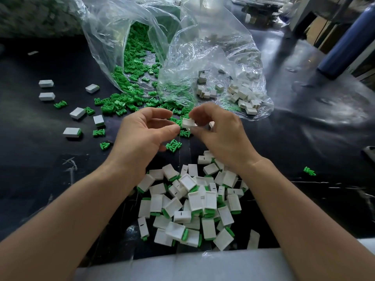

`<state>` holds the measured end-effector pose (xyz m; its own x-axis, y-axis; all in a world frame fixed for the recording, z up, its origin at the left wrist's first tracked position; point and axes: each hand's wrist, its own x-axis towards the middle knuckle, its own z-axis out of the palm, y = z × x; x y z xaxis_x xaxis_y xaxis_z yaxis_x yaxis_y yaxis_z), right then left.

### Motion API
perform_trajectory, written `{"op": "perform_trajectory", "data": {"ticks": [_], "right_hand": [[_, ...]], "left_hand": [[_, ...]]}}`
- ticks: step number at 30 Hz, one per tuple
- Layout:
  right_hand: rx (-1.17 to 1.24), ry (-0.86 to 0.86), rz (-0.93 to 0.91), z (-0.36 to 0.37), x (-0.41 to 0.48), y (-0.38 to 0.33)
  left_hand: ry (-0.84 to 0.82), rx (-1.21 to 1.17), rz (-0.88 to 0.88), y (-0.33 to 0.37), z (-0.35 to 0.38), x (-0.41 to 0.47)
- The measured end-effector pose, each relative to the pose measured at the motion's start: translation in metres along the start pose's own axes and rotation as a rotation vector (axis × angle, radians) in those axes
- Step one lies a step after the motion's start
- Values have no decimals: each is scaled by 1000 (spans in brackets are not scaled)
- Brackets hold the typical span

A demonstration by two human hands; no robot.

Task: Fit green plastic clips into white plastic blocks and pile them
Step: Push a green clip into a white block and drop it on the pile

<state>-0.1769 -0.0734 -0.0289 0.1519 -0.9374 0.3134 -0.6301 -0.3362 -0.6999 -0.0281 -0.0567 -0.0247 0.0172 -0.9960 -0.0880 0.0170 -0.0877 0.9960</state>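
My right hand (219,134) pinches a white plastic block (187,122) between thumb and fingers, above the black table. My left hand (142,132) is just left of it, thumb and forefinger nearly meeting at the block's left edge; whether it holds a green clip is hidden. Loose green clips (121,102) spill from a clear bag (113,37) beyond my hands. A second clear bag (233,57) holds empty white blocks (243,96). A pile of fitted blocks (192,203), white with green ends, lies near my body between my forearms.
Several single white blocks (46,83) and stray green clips (60,104) lie scattered on the left of the black table (304,128). One clip (309,171) lies alone at right. A dark blue cylinder (349,43) stands at the far right.
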Motion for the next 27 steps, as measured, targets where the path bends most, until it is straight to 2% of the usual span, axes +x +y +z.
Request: {"op": "perform_trajectory", "data": {"ticks": [3, 7, 9, 15, 24, 27], "right_hand": [[47, -47, -86, 4, -4, -6], [41, -48, -36, 4, -4, -6], [-32, -49, 1, 3, -2, -4], [-273, -281, 87, 5, -1, 5], [-259, -245, 38, 3, -3, 3], [-58, -162, 104, -3, -3, 2]], "left_hand": [[-28, 22, 0, -1, 0, -1], [15, -17, 16, 0, -1, 0], [27, -51, -1, 1, -1, 1], [-28, -75, -30, 2, 0, 0], [-64, -112, -32, 2, 1, -2], [-58, -60, -13, 0, 0, -1]]}}
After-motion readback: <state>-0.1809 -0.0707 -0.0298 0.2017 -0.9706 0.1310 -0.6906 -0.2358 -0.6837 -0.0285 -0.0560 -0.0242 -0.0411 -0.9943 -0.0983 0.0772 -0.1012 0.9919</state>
